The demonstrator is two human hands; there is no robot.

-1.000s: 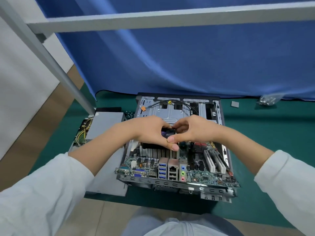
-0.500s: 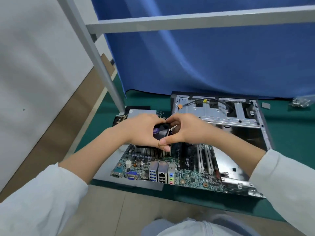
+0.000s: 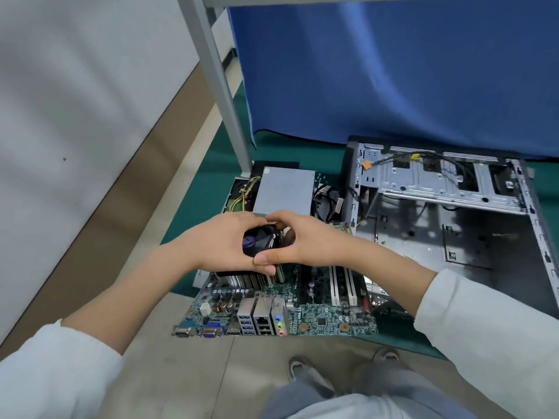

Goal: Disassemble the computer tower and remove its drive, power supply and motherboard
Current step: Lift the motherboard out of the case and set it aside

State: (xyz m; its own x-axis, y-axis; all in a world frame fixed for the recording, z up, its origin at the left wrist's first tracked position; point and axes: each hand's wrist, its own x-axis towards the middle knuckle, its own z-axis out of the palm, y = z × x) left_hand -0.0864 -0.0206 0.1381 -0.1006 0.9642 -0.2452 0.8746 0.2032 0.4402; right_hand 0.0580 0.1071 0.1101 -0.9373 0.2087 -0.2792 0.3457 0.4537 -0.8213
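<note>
The motherboard (image 3: 272, 309) is now out of the computer case (image 3: 447, 225): a second ago it still sat over the case floor, and now it is carried to the left of the case, its port edge overhanging the near edge of the worktop (image 3: 196, 213) above the floor. Both hands hold it by the cooler fan (image 3: 261, 241) on its heatsink. The left hand (image 3: 220, 243) curls round the fan's left side; the right hand (image 3: 314, 243) curls round its right side, thumb tip touching the left hand at the front. The fingertips meet over the fan's far edge.

The case lies open on the green worktop to the right, its floor bare metal, with loose cables (image 3: 423, 160) across the drive cage at the back. Behind the hands lies the grey power supply (image 3: 284, 192) with yellow wires (image 3: 245, 192) at its left, and a bundle of black cables (image 3: 328, 201) lies between it and the case. A grey frame post (image 3: 220, 86) rises behind, beside a blue curtain (image 3: 393, 71).
</note>
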